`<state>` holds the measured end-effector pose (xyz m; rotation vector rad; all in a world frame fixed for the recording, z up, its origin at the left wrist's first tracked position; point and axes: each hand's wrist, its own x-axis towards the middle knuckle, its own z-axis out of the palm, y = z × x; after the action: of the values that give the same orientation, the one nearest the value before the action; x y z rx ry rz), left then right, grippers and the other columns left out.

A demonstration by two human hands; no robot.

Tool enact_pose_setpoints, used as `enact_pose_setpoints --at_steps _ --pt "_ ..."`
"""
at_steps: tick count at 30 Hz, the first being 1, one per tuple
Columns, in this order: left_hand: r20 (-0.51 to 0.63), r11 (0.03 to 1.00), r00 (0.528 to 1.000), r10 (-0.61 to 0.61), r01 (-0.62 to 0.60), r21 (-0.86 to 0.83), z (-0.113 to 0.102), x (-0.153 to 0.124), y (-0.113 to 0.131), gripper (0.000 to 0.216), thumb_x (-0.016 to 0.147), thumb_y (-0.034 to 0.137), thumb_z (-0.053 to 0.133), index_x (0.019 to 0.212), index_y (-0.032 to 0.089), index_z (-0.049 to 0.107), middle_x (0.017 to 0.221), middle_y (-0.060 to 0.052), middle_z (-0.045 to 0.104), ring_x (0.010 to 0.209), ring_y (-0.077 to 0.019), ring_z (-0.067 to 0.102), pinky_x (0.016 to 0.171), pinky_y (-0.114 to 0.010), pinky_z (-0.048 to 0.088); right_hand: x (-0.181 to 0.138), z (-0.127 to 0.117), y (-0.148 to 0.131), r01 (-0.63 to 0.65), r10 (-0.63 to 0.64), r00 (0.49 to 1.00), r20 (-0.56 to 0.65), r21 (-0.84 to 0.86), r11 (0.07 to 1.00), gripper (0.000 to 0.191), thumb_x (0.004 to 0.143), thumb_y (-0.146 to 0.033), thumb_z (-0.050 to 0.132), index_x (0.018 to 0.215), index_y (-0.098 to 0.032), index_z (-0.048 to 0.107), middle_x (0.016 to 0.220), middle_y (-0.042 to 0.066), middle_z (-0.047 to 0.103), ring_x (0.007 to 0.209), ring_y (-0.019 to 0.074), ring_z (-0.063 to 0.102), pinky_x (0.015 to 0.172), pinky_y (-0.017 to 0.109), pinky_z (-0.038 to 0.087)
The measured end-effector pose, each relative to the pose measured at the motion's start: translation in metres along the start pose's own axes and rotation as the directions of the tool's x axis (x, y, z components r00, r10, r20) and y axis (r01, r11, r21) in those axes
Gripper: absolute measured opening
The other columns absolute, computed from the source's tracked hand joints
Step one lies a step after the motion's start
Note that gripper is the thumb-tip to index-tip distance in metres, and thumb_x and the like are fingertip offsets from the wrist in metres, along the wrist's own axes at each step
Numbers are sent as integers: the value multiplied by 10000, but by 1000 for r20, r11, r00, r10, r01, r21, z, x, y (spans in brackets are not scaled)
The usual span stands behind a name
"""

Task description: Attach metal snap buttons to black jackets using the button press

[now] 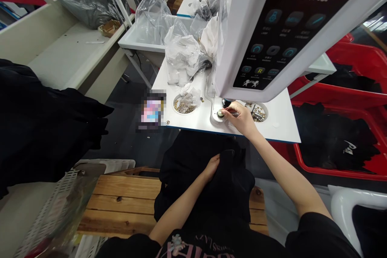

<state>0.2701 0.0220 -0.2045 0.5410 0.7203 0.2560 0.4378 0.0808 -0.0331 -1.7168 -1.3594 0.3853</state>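
My left hand rests over my lap, its fingers closed on a dark black garment that hangs below the front edge of the white table. My right hand reaches to the small round die of the white press machine. Its thumb and fingertips pinch together right at the die; what lies between them is too small to make out. Just right of that hand, a round recess holding small metal fittings is partly covered by it. Another recess with brass-coloured fittings lies to the left.
Plastic bags with white contents stand behind the left recess. Red bins with black garments are at the right. A pile of black cloth is at the left, and a wooden bench is beneath me. The machine head overhangs the table.
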Motion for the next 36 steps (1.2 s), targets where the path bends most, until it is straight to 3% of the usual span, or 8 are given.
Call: enact_pose_setpoints --at_steps 9,14,19,24,27,30,33,36 --pt "-33 1000 999 -3 3 2 -3 3 -2 391 657 446 753 875 132 671 589 3 585 534 -124 504 591 -259 387 -4 -5 -5 14 -13 997 -80 12 1000 148 843 -330 563 857 -207 643 879 32 651 820 169 605 770 312 500" --pt "3 999 1000 7 -7 -41 -4 -6 6 525 757 654 529 840 149 648 696 -42 613 680 -178 572 657 -278 428 -47 -19 -16 8 -2 979 -203 28 1000 162 884 -302 513 929 -214 641 902 35 648 835 162 613 809 319 491" --pt "77 978 988 137 -147 146 9 -49 30 360 716 478 707 772 163 541 680 30 497 623 -90 460 588 -188 356 -107 -25 -3 -103 94 993 70 130 986 243 907 -361 468 1003 -216 637 913 42 669 862 172 629 833 327 479" --pt "158 982 980 118 -139 127 33 -92 58 374 748 494 670 773 177 471 670 34 440 580 -77 391 542 -185 326 -138 -23 13 -298 124 900 418 382 875 615 908 -600 204 981 -184 651 984 80 663 954 228 605 901 399 447" --pt "159 970 973 164 -189 154 48 -106 80 357 767 501 647 804 183 490 668 34 435 569 -76 380 522 -180 315 -148 -28 13 -353 191 891 411 365 862 470 859 -595 402 887 -197 650 864 50 653 840 218 606 778 344 483" --pt "158 937 966 204 -239 255 62 -115 112 303 811 486 601 853 200 508 686 32 471 590 -89 430 542 -182 355 -156 -40 4 -363 308 929 205 345 865 247 845 -453 537 852 -228 639 787 16 615 735 178 578 660 276 467" --pt "223 745 937 268 -348 569 64 -122 144 250 880 449 503 970 223 558 820 -5 582 758 -153 551 695 -240 448 -162 -58 -14 -336 346 937 41 372 865 170 849 -397 549 881 -252 633 750 9 590 669 162 554 593 259 445" --pt "217 329 851 479 -403 854 37 -117 156 309 885 413 491 1130 236 557 1150 -59 590 1123 -239 505 1021 -369 343 -165 -74 -39 -233 239 971 28 347 908 157 831 -384 574 893 -253 636 755 31 608 658 178 556 574 279 434"
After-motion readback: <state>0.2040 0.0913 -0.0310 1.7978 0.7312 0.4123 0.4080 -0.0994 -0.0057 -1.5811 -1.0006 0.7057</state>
